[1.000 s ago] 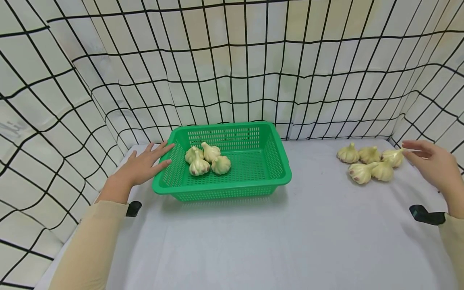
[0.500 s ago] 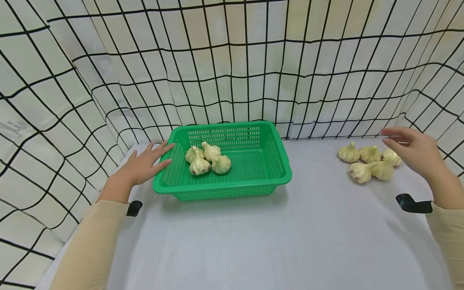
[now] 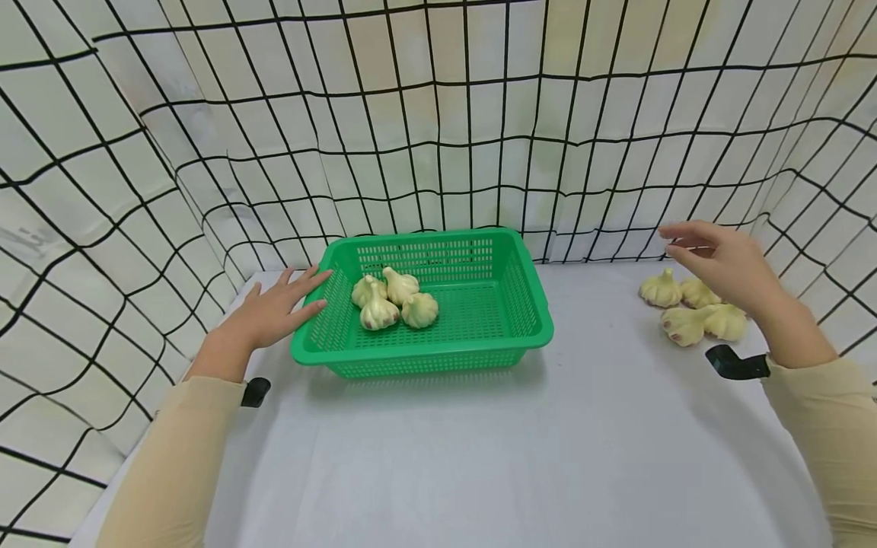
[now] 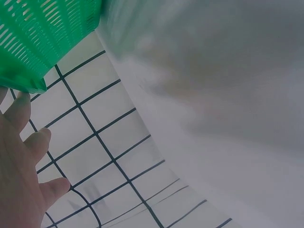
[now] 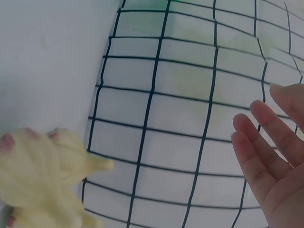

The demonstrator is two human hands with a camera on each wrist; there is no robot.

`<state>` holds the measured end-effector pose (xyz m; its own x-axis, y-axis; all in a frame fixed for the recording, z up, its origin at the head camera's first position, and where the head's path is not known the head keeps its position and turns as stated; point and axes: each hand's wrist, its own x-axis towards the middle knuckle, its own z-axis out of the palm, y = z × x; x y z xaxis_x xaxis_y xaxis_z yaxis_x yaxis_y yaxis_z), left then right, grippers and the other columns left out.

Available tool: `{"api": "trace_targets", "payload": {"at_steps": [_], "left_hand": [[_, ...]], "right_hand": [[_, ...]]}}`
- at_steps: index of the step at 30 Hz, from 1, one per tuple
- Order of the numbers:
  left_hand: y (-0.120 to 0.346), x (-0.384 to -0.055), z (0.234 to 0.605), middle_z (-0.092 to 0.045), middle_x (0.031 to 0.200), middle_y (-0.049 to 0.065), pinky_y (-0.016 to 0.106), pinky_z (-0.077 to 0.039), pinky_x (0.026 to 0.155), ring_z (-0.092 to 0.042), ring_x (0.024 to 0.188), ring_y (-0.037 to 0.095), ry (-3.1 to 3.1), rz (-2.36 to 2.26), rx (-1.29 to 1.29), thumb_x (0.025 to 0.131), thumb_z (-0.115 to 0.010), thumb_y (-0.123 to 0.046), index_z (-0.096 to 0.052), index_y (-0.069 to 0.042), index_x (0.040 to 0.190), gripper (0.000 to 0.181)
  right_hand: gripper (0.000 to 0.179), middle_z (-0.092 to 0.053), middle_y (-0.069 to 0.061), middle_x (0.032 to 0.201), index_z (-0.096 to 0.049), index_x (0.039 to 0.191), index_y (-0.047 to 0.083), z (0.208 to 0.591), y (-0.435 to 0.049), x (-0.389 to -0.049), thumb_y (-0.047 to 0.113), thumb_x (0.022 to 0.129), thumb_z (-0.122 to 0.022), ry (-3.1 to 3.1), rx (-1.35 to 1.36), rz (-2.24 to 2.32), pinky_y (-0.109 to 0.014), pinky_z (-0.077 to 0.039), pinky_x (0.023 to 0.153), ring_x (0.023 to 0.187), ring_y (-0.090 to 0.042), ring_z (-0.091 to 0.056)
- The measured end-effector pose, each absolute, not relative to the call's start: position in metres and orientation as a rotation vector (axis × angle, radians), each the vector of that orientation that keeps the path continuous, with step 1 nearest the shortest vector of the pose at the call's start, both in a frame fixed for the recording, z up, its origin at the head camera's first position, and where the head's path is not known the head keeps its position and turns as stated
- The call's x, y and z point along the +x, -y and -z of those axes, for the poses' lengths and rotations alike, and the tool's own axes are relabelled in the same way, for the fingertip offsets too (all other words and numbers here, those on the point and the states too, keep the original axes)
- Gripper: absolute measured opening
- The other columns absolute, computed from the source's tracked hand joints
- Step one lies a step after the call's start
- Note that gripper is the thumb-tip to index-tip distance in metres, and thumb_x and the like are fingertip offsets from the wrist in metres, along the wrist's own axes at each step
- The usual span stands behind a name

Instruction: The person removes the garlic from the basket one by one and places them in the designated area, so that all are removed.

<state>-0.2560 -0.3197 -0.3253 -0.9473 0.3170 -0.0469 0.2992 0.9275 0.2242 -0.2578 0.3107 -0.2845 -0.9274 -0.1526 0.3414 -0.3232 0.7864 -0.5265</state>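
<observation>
Four pale-yellow garlic bulbs (image 3: pixel 379 312) sit in the left part of a green rectangular plastic basket (image 3: pixel 425 364).
At the basket's left rim, the left hand (image 3: pixel 270 312) rests, grip spread wide; well right of the basket, the right hand (image 3: pixel 736 266) holds nothing, grip loosely bent, near more garlic bulbs (image 3: pixel 683 327) on the white desk (image 3: pixel 438 457). Black netting (image 3: pixel 470 145) stands behind the basket.

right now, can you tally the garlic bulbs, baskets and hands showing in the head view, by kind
Green plastic basket: 1
Hands: 2 (left hand, right hand)
Garlic bulbs: 8 visible (4 in the basket, 4 on the table; the right hand may hide more)
Total: 11 visible
</observation>
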Motion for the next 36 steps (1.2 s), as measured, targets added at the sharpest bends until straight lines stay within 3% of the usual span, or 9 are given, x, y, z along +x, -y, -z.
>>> {"api": "trace_targets", "payload": {"at_steps": [5,7,9,12,15,21,28,36], "left_hand": [[0.32,-0.255,0.326,-0.007,0.172,0.012,0.077,0.007,0.112,0.002,0.154,0.046,-2.998,-0.332,0.478,0.109,-0.039,-0.052,-0.02,-0.02,0.166,0.069],[0.32,-0.255,0.327,-0.007,0.172,0.011,0.077,0.007,0.112,0.002,0.154,0.046,-3.0,-0.338,0.479,0.109,-0.04,-0.052,-0.02,-0.02,0.166,0.069],[0.321,-0.256,0.327,-0.007,0.172,0.011,0.077,0.008,0.112,0.003,0.154,0.045,-3.004,-0.338,0.481,0.109,-0.039,-0.052,-0.02,-0.02,0.166,0.069],[0.321,-0.257,0.327,-0.007,0.172,0.011,0.077,0.008,0.112,0.003,0.154,0.046,-3.01,-0.331,0.483,0.109,-0.038,-0.053,-0.019,-0.02,0.166,0.069],[0.32,-0.257,0.326,-0.007,0.172,0.011,0.076,0.007,0.112,0.002,0.154,0.046,-3.013,-0.333,0.482,0.109,-0.039,-0.052,-0.02,-0.02,0.166,0.069],[0.32,-0.256,0.325,-0.007,0.172,0.012,0.077,0.007,0.112,0.002,0.154,0.046,-3.006,-0.335,0.478,0.109,-0.039,-0.052,-0.02,-0.019,0.166,0.069],[0.32,-0.257,0.326,-0.007,0.172,0.011,0.077,0.007,0.112,0.003,0.154,0.046,-3.007,-0.33,0.475,0.109,-0.04,-0.052,-0.02,-0.02,0.166,0.069],[0.321,-0.258,0.327,-0.007,0.172,0.011,0.077,0.007,0.112,0.003,0.154,0.046,-3.006,-0.335,0.479,0.109,-0.038,-0.054,-0.019,-0.021,0.166,0.069]], "right_hand": [[0.035,-0.068,-0.022,0.126,-0.065,0.134,0.005,0.275,-0.29,-0.265,0.024,0.105,-0.061,2.699,0.458,-0.851,-0.005,-0.038,0.077,0.104,-0.017,-0.068],[0.035,-0.067,-0.02,0.127,-0.065,0.134,0.007,0.272,-0.281,-0.266,0.024,0.105,-0.061,2.702,0.486,-0.856,-0.007,-0.038,0.078,0.11,-0.035,-0.067],[0.034,-0.067,-0.02,0.127,-0.066,0.134,0.006,0.268,-0.271,-0.266,0.024,0.105,-0.061,2.695,0.52,-0.872,-0.01,-0.041,0.079,0.112,-0.04,-0.066],[0.034,-0.066,-0.018,0.129,-0.065,0.135,0.007,0.264,-0.257,-0.267,0.023,0.105,-0.061,2.695,0.577,-0.893,-0.027,-0.051,0.089,0.114,-0.039,-0.064],[0.033,-0.066,-0.017,0.13,-0.065,0.135,0.006,0.261,-0.244,-0.268,0.019,0.105,-0.062,2.69,0.64,-0.898,-0.046,-0.053,0.095,0.115,-0.036,-0.064],[0.028,-0.07,-0.013,0.124,-0.069,0.13,0.006,0.258,-0.222,-0.273,0.012,0.103,-0.064,2.625,0.76,-0.897,-0.032,-0.055,0.091,0.109,-0.03,-0.067],[0.027,-0.069,-0.015,0.125,-0.068,0.129,0.002,0.258,-0.194,-0.287,0.006,0.102,-0.062,2.59,0.879,-0.955,-0.048,-0.054,0.095,0.11,-0.031,-0.067],[0.028,-0.068,-0.015,0.126,-0.068,0.129,0.002,0.257,-0.16,-0.305,0.007,0.103,-0.062,2.634,0.932,-1.032,-0.046,-0.053,0.099,0.112,-0.031,-0.066]]}}
